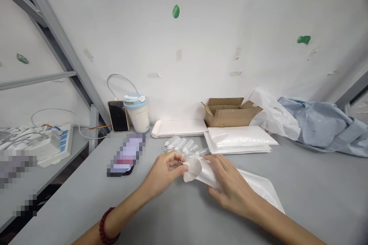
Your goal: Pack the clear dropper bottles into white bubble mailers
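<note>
At the middle of the grey table, my left hand (168, 170) pinches the open end of a clear plastic wrapper (193, 169). My right hand (227, 180) is wrapped over the wrapper's other part, fingers closed on it from above. Small translucent bottles (179, 144) lie in a group just beyond my hands. A white padded envelope (266, 187) lies flat, partly under my right hand and forearm. Whatever the wrapper contains is hard to make out.
White padded envelopes (241, 138) lie before an open cardboard box (232, 113). Another stack (179, 127) is against the wall. A lidded cup (138, 115), two phones (118, 116) and a power strip (59, 145) are left; a plastic bag (276, 116) and blue cloth (324, 124) are right.
</note>
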A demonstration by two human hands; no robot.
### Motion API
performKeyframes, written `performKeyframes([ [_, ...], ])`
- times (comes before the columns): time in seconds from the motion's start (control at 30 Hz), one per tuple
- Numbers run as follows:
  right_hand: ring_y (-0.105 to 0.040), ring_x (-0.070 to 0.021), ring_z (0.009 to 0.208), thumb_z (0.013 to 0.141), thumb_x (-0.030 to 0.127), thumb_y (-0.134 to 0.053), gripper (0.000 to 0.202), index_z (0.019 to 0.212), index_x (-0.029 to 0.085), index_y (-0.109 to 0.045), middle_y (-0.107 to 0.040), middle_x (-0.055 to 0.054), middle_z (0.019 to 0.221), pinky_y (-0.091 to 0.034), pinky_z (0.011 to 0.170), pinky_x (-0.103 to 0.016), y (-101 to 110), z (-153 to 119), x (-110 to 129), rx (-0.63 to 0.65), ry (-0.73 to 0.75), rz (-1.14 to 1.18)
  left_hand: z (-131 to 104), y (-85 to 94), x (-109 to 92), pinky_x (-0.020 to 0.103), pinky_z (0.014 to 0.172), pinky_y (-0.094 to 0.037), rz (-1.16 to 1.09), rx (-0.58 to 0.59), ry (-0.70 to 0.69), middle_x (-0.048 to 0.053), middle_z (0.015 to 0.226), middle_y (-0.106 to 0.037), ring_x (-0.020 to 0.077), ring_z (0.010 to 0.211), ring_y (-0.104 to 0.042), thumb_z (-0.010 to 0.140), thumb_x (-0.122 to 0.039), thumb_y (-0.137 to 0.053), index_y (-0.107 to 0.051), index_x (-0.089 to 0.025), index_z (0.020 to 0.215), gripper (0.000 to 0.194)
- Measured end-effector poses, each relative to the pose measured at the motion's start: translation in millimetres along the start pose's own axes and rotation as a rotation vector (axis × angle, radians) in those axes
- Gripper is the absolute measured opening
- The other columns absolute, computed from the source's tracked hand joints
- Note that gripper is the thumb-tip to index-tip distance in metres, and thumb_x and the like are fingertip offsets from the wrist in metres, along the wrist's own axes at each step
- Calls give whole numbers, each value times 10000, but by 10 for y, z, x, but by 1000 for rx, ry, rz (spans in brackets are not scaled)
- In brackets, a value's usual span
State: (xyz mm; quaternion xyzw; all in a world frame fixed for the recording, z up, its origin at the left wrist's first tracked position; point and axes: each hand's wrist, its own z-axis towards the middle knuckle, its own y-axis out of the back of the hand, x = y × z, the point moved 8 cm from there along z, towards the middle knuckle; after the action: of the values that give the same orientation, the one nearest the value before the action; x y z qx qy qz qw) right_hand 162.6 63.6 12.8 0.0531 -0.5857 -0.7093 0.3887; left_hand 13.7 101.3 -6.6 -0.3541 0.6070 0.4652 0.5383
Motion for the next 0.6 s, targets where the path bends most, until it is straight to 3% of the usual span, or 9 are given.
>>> performKeyframes([
  [0.17,-449,-249,979,643,58,-485,578,1196,172,-363,-486,-96,1086,-415,832,-406,-53,-22,41,12,6,13,-69,-148,14,257,644,-445,295,-60,-118,51,827,-618,160,722,-571,762,-257,-593,-705,-161,707,157],
  [0.33,-446,-243,975,639,54,-482,566,1184,166,-384,-484,-92,1087,-408,836,-396,-101,-26,60,22,10,25,-123,-233,-47,233,598,-376,542,-81,-151,11,626,-603,138,613,-525,758,-168,-554,-697,-175,647,181],
  [0.47,-440,-234,964,626,53,-480,558,1166,170,-399,-489,-83,1080,-404,832,-385,-129,-35,116,38,42,56,-154,-298,-14,213,577,-356,505,-69,-112,-1,618,-609,128,597,-507,703,-87,-500,-685,-171,690,204],
  [0.6,-438,-226,954,598,48,-473,566,1147,178,-422,-495,-72,1063,-404,826,-374,-153,-52,194,70,82,75,-183,-390,70,199,480,-275,348,24,-19,-39,514,-494,89,485,-367,706,-106,-464,-640,-141,698,179],
])
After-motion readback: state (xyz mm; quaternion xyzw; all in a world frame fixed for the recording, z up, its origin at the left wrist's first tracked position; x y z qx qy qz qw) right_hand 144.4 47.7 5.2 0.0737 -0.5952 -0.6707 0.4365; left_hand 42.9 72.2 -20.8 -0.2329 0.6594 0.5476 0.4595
